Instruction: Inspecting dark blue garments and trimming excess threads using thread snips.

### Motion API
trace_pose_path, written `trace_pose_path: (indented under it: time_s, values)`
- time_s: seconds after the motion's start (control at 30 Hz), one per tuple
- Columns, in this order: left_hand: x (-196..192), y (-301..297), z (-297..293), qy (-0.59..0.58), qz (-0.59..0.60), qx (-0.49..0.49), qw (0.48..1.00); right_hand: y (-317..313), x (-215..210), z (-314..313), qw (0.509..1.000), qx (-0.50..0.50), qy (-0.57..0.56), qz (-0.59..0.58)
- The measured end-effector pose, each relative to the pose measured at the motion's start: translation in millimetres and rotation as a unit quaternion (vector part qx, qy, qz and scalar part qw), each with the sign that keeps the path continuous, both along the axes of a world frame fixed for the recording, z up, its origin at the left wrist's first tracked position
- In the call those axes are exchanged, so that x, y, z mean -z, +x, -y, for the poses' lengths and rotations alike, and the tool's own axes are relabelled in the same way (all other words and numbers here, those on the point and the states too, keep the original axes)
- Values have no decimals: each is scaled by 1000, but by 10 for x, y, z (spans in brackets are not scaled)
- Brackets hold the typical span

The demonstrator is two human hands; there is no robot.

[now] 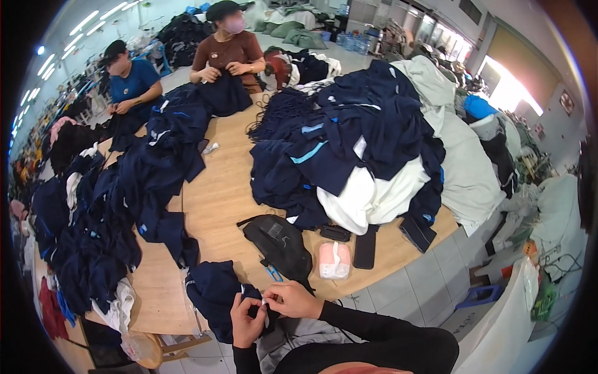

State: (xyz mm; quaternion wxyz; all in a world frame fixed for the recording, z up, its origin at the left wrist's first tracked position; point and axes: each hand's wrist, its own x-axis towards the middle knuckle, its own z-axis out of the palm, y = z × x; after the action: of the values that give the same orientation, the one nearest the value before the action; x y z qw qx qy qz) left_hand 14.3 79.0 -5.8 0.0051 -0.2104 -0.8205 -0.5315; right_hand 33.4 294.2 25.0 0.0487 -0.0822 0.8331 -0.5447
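Note:
My left hand [247, 319] and my right hand [294, 300] meet at the table's near edge, fingertips pinched together. Between them sits a small white piece [264, 302], too small to make out its kind. Dark cloth shows under the left fingers, next to a navy garment [215, 290] that hangs over the table edge toward my lap. Just beyond my right hand lie blue-handled thread snips [272, 272], beside a black bag [280, 243].
A pink-and-white packet [334, 260], a black phone [365, 247] and a black case [335, 233] lie right of the bag. Navy garments [349, 118] are heaped behind; more [93, 230] cover the left side. Two people [227, 53] handle dark garments across the table [218, 187]. A stool [146, 350] stands lower left.

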Motion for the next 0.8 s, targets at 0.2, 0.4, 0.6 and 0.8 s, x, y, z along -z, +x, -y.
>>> trace_pose_path:
  time_s: [0.2, 0.4, 0.6, 0.8]
  values:
    - [-91, 117, 97, 39, 28, -49, 998, -8, 152, 190, 984, -2, 100, -145]
    - [-43, 29, -73, -16, 76, -31, 997, 9, 74, -23, 966, -19, 179, -186]
    - [1, 174, 104, -67, 66, -104, 990, -89, 56, 285, 933, -79, 240, -258]
    - [-82, 69, -176, -12, 50, -124, 991, -67, -32, 128, 934, -12, 247, -257]
